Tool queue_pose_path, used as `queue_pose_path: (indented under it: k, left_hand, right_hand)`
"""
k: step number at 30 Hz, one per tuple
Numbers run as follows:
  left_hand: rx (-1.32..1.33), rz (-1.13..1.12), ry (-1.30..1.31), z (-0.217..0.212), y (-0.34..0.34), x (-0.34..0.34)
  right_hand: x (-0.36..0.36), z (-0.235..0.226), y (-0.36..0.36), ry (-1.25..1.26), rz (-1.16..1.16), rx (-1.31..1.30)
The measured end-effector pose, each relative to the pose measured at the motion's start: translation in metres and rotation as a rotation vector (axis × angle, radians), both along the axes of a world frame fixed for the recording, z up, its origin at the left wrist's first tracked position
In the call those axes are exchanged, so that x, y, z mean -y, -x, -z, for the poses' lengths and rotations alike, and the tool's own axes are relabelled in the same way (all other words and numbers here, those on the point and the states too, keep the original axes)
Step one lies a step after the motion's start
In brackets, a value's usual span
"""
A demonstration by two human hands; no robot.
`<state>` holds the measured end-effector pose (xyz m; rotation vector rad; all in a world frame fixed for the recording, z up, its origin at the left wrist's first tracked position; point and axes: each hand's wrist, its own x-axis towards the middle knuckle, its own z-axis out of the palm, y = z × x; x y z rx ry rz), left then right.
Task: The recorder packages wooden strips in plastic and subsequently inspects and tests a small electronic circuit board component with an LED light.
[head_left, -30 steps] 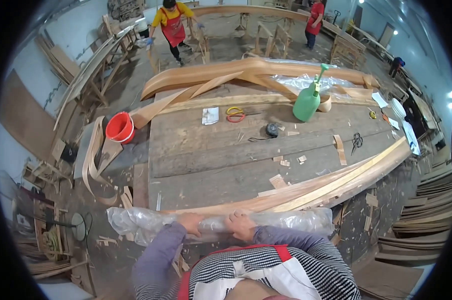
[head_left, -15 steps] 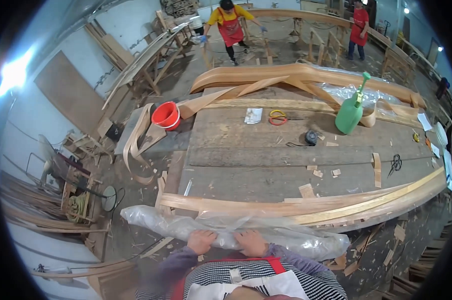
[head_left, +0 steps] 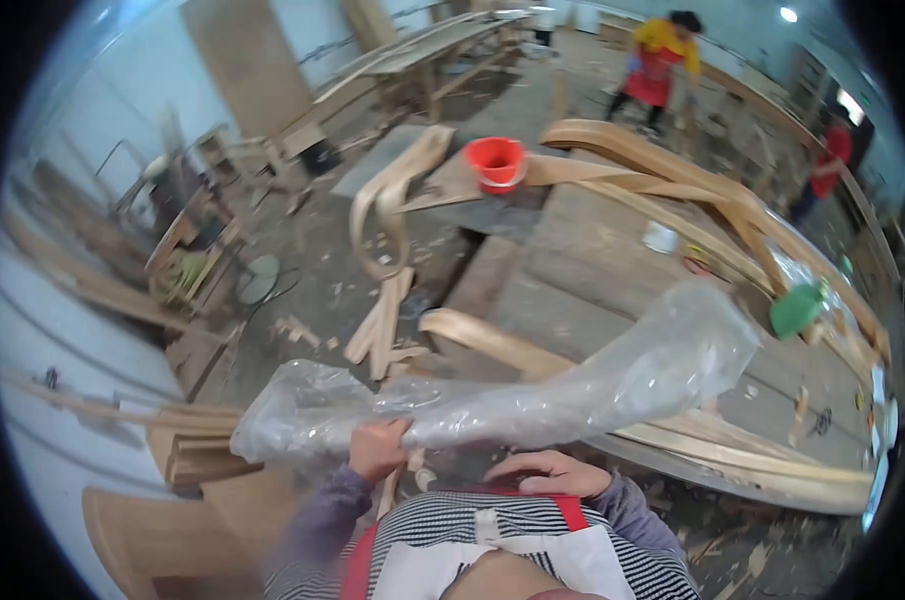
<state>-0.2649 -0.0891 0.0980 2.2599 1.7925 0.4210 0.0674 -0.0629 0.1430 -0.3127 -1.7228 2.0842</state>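
A long bunched roll of clear plastic film [head_left: 532, 405] stretches across in front of me, its right end raised over the worktable. My left hand [head_left: 377, 450] is closed around its lower edge, left of the middle. My right hand [head_left: 550, 470] is off the film, just below it and near my apron, with the fingers stretched out and nothing visible in them. Behind the film, a curved wooden strip [head_left: 492, 340] lies at the near left part of the table, partly covered.
The wooden worktable [head_left: 592, 245] carries a red bucket [head_left: 495, 165], a green spray bottle [head_left: 798, 310], scissors [head_left: 822, 421] and bent laminated wood [head_left: 662, 160]. Curved wood pieces [head_left: 202, 460] stand at my left. Two people in red aprons are at the back right.
My view has turned left. The film's right end has swung up over the table. My right hand has come off the film, while my left still grips it.
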Motion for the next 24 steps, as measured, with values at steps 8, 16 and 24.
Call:
queue_pose_path:
  k: [8,16,24]
  left_hand:
    - [0.715,-0.242,0.311,-0.046,0.222,0.008]
    - [1.216,-0.291,0.632,-0.044,0.366,-0.050]
    - [1.145,-0.659,0.497,-0.035,0.477,-0.166]
  right_hand:
    - [-0.047,0.174,0.250,0.719,0.212,0.104]
    - [-0.145,0.106,0.481,-0.093,0.104,-0.180]
    - [-0.298,0.162,0.616,0.983,-0.114,-0.486]
